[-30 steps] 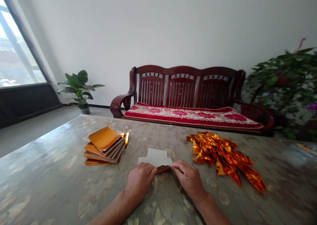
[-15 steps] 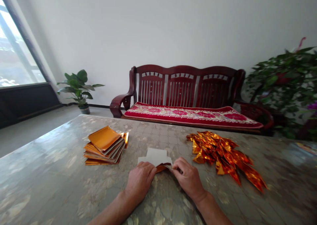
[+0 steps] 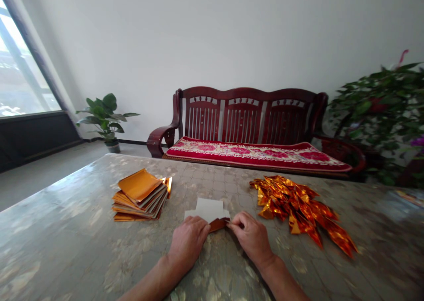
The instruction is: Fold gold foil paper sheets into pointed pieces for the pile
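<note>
Between my two hands is a small sheet of orange foil paper (image 3: 218, 224), partly folded, its near part showing brownish orange. My left hand (image 3: 189, 241) is closed on its left end, and the fingers cover that end. At the right end, my right hand (image 3: 251, 237) pinches the paper's edge between thumb and forefinger. Just behind the foil paper lies a white cross-shaped piece (image 3: 210, 207), flat on the table; its near part is hidden by the paper and my left hand.
A stack of orange-gold foil sheets (image 3: 141, 185) is on the table (image 3: 82, 243) to the left. To the right lies a heap of folded shiny foil pieces (image 3: 291, 203). Clear plastic (image 3: 402, 206) rests at the far right. A wooden bench (image 3: 245, 115) stands behind the table.
The right side of the foil paper has been bent down flatter, showing a longer brownish-orange strip. My right hand has shifted very slightly; my left hand stays in place.
</note>
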